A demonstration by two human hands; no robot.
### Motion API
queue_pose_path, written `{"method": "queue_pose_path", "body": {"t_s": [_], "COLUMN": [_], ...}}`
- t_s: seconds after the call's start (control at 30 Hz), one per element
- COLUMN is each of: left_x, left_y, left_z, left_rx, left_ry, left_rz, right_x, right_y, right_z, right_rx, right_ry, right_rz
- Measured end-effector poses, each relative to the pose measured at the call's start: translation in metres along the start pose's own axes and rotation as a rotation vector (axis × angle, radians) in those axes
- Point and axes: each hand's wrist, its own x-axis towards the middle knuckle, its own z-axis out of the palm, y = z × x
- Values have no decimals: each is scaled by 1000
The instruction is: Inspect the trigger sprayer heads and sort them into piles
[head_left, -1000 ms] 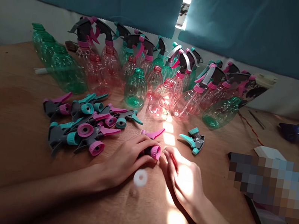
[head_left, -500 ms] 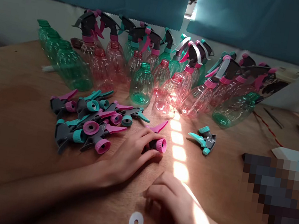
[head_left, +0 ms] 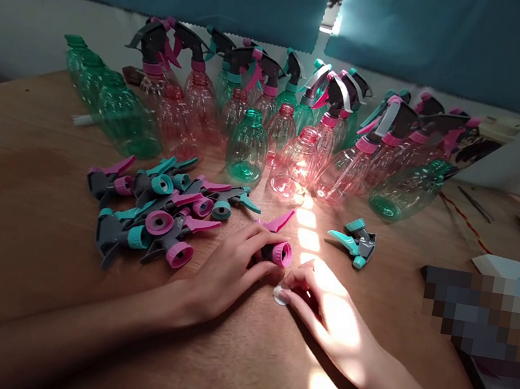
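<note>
My left hand (head_left: 228, 268) lies on the wooden table (head_left: 17, 195), fingers wrapped round a grey spray trigger head (head_left: 275, 249) with a pink collar and pink lever. My right hand (head_left: 325, 310) is just right of it, fingertips pinching a small white washer (head_left: 279, 295) that sits low beside the pink collar. A strip of sunlight falls across the right hand.
A pile of pink and teal trigger heads (head_left: 158, 211) lies to the left. One teal trigger head (head_left: 354, 241) lies alone to the right. Several green and pink spray bottles (head_left: 248, 146) stand or lie at the back. A white box (head_left: 502, 267) sits far right.
The white washer lay loose on the table near me; my right hand has picked it up and brought it forward to the pink collar. My left hand has kept its hold.
</note>
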Motion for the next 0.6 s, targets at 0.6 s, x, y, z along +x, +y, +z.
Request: {"method": "queue_pose_path", "body": {"t_s": [0.6], "left_x": [-1], "left_y": [-1], "left_z": [1], "left_rx": [-29], "left_ry": [-23], "left_rz": [58], "right_x": [5], "right_y": [-9], "right_z": [-12], "right_rx": [1094], "right_ry": [71], "right_rz": [411]}}
